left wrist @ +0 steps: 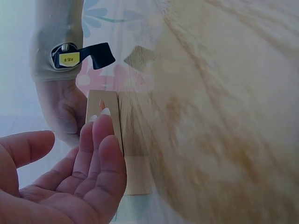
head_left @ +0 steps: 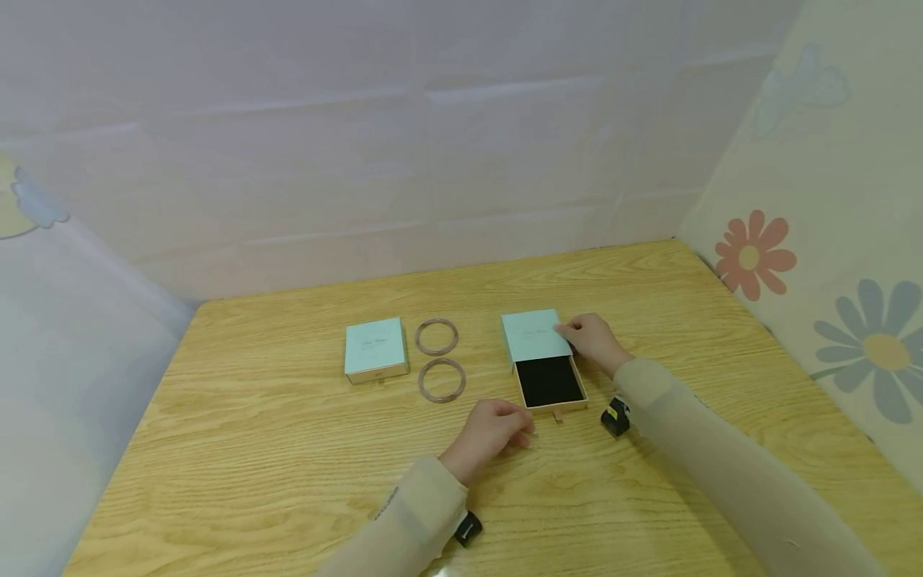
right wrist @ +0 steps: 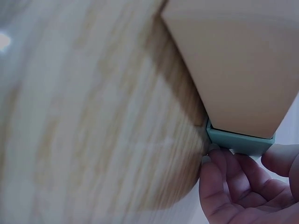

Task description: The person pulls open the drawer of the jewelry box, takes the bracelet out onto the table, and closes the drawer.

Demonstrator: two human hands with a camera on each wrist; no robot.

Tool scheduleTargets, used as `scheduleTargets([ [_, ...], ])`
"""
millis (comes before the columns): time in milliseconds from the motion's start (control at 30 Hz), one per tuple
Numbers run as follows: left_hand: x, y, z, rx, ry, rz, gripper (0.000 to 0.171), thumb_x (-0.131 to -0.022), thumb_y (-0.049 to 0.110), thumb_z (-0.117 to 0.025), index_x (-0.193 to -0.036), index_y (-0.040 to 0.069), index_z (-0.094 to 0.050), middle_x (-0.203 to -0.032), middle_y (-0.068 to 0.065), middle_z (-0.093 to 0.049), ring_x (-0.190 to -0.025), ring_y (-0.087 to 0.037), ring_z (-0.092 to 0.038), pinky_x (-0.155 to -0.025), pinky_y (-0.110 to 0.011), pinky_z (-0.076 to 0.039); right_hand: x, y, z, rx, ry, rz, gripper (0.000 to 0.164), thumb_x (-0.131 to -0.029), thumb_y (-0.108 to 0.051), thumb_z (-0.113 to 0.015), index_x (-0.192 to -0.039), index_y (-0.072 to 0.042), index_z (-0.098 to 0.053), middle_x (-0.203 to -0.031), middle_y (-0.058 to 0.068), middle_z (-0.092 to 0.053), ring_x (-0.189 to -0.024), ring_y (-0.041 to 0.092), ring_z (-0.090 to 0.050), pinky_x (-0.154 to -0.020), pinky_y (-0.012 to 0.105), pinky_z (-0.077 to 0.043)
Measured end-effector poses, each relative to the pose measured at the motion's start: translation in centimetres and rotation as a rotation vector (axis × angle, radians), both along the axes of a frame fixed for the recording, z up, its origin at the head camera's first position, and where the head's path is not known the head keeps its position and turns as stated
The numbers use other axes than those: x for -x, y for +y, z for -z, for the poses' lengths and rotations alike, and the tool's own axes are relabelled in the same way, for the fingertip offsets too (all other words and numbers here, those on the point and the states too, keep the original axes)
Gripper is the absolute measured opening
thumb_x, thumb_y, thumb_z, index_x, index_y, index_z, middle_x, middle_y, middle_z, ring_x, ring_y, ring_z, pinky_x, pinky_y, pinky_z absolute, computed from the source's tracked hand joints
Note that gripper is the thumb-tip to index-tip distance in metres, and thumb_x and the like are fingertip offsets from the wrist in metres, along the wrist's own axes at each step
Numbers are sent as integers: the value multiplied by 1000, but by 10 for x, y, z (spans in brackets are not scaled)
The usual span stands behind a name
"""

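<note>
A pale turquoise drawer-style gift box [head_left: 534, 330] lies on the table with its drawer [head_left: 551, 408] pulled out towards me, showing a black lining. My right hand [head_left: 593, 340] holds the sleeve at its right side, thumb on top. In the right wrist view, curled fingers [right wrist: 217, 175] touch the sleeve's edge [right wrist: 240, 141] beside the tan drawer side [right wrist: 238, 74]. Close to the drawer's front left corner is my left hand [head_left: 492, 429], fingers loosely bent and holding nothing. From the drawer front [left wrist: 93, 100] a small ribbon tab [head_left: 558, 417] sticks out.
Left of the drawer box, two brownish bangles [head_left: 437, 352] [head_left: 442, 399] lie flat, one behind the other. Beside them sits a second turquoise box [head_left: 376, 346], pushed shut. The wooden table [head_left: 252, 449] meets pale cloth at the back and sides.
</note>
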State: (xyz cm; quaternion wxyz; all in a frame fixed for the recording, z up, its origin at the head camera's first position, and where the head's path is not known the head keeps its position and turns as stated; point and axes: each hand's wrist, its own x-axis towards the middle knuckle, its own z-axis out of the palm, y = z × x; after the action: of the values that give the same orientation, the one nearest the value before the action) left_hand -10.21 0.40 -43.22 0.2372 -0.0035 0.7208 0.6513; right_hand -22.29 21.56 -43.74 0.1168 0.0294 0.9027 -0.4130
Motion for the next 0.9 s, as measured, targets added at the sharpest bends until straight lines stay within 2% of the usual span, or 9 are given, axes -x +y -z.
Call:
scheduleTargets([
  [167,0,3,1,-2,-6,19,22,-94,9,-58,-98,-10,-70,-81,-8,-70,-62,-8,-61,-55,-20,-45,0,1,0,-1,1,-4,34,-103,-21,-51,-80,2,-59,-64,2,-45,-64,18,-44,-60,31,-39],
  [367,-1,7,5,-10,-9,30,24,-95,9,-57,-102,-10,-69,-84,-10,-70,-65,-13,-64,-56,-23,-49,1,0,-1,-6,-4,-6,34,-103,-22,-50,-83,4,-60,-67,3,-48,-67,18,-47,-61,30,-41],
  [567,-4,11,2,-16,-21,27,23,-96,7,-55,-104,-10,-68,-86,-11,-70,-66,-13,-65,-57,-24,-49,0,-1,-1,-6,-7,-10,34,-103,-22,-51,-83,3,-60,-67,3,-47,-67,18,-46,-61,30,-41],
  [767,-10,21,2,-78,-36,35,25,-96,5,-54,-114,-11,-61,-93,-13,-70,-72,-20,-69,-56,-23,-49,0,-1,-3,-7,7,0,33,-103,-22,-51,-85,5,-61,-67,4,-49,-66,18,-46,-60,30,-40],
  [900,-12,26,4,-113,-54,30,23,-97,5,-53,-112,-10,-62,-93,-13,-69,-74,-22,-70,-55,-23,-49,-2,-1,-4,0,4,1,33,-103,-21,-51,-87,6,-62,-69,4,-51,-66,18,-47,-60,30,-41],
])
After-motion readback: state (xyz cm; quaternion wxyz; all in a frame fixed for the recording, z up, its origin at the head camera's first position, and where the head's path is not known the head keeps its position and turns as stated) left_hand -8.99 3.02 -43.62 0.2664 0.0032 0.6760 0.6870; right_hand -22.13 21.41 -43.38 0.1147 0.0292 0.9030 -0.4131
